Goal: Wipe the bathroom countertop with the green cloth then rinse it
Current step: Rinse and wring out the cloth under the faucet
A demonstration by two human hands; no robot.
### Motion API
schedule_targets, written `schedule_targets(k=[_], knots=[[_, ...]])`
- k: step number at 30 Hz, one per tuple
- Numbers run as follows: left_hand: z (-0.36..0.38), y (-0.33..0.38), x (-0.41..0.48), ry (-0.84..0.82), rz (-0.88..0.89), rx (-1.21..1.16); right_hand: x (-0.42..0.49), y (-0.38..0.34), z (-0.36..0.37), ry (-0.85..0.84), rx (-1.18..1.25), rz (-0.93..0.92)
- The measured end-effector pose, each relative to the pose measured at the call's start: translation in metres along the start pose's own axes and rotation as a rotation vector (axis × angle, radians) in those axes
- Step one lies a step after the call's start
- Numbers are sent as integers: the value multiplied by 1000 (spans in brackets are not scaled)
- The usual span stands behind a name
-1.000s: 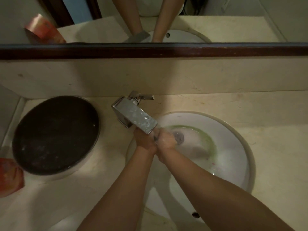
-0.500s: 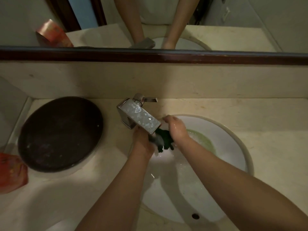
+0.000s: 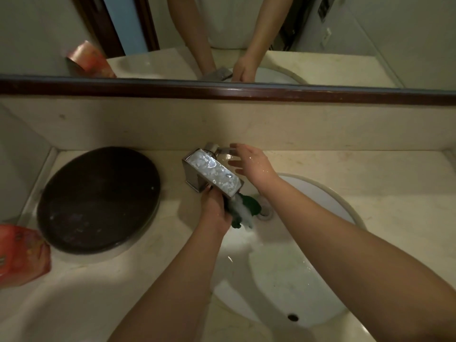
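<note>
Water [image 3: 243, 212] from the boxy chrome faucet [image 3: 212, 171] hits the bunched green cloth [image 3: 250, 204] at frame centre, gripped in the left hand [image 3: 214, 208] with curled fingers; just above, the right hand [image 3: 250, 161], fingers spread, holds nothing beside the lever [image 3: 223, 150].

left hand [image 3: 215, 210]: grips green cloth [image 3: 251, 204] | right hand [image 3: 251, 162]: fingers spread, reaching forward

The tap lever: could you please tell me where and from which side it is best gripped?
Probably pinch the flat free end of the tap lever, which sticks out to the right behind the spout. Come from the right, where the open right hand is; the left hand holds the green cloth under the water.
</note>
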State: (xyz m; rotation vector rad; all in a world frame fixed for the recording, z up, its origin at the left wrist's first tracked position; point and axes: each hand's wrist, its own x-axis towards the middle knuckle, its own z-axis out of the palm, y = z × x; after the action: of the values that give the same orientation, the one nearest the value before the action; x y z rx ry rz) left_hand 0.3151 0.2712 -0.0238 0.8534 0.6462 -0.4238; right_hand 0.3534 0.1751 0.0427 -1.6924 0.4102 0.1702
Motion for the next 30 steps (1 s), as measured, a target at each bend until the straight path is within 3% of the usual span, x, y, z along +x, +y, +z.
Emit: schedule_targets(k=[8,16,18,20,23,25,30], knots=[[1,-2,-12,-97,18,-54,-9,-6,8,12,17,57],[8,-11,-27,-54,-133,-127,-36,-1,-24,-40,-58,66],[10,-15,-36,-89,-174,-103,-43,11,-38,13,-20,136],[14,-20,-47,-136,-201,-50,-51,34,-57,66,64,327],[25,-32,-65,-189,-226,2,-65,78,-87,-75,288,668],[35,-38,-75,-222,-219,-25,-80,97,-104,-193,367,797],[73,-47,-96,-327,-208,-2,-113,95,-133,-575,735,730]])
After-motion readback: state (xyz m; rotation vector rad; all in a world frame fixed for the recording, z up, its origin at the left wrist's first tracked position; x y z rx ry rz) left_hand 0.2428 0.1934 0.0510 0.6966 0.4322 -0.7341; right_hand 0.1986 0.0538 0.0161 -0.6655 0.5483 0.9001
